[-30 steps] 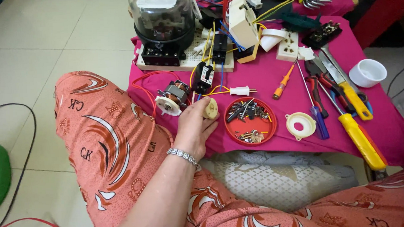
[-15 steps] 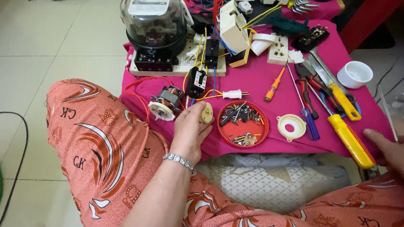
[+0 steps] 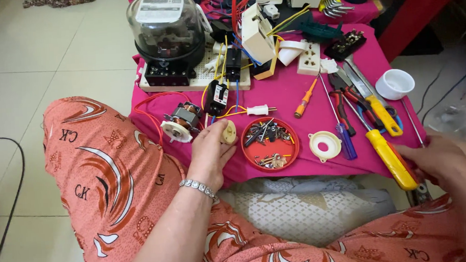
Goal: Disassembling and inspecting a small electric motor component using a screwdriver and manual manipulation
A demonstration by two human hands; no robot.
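A small cream round fitting (image 3: 228,131) is pinched in the grip of the left hand (image 3: 211,153) — just right of it sits a red dish of screws (image 3: 269,143). The right hand (image 3: 433,159) is closed on a yellow-handled screwdriver (image 3: 390,158) at the bench (image 3: 299,99) edge.

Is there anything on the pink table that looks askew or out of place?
Yes. The yellow-handled screwdriver pokes past the pink table's front edge beside the right hand. The small motor sits at the left corner, close to the edge.
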